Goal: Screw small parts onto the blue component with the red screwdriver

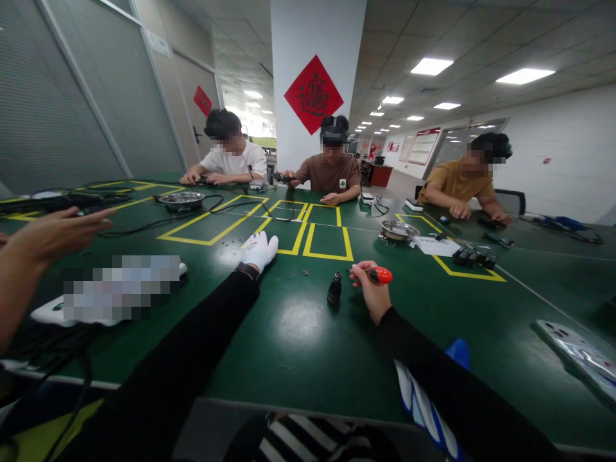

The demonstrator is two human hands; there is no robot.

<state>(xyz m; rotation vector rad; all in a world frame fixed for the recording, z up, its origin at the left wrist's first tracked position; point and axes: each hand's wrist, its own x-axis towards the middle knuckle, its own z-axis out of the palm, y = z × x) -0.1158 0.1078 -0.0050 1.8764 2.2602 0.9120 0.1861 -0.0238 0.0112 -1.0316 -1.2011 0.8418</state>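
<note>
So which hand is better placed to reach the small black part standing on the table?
Probably the right hand: it is close beside the small black part, though it holds a red-handled screwdriver. The gloved left hand rests farther away.

my left hand (260, 249) wears a white knitted cloth glove, matt. my right hand (373, 290) is bare and grips a screwdriver (378, 275) with a glossy red-orange plastic handle. the small black part (334, 288) beside it looks like smooth plastic with a slight sheen. the green table (298, 333) is smooth and glossy, mirroring the ceiling lights. two round dishes (397, 229) look like polished metal. my sleeves are matt black cloth.
</note>
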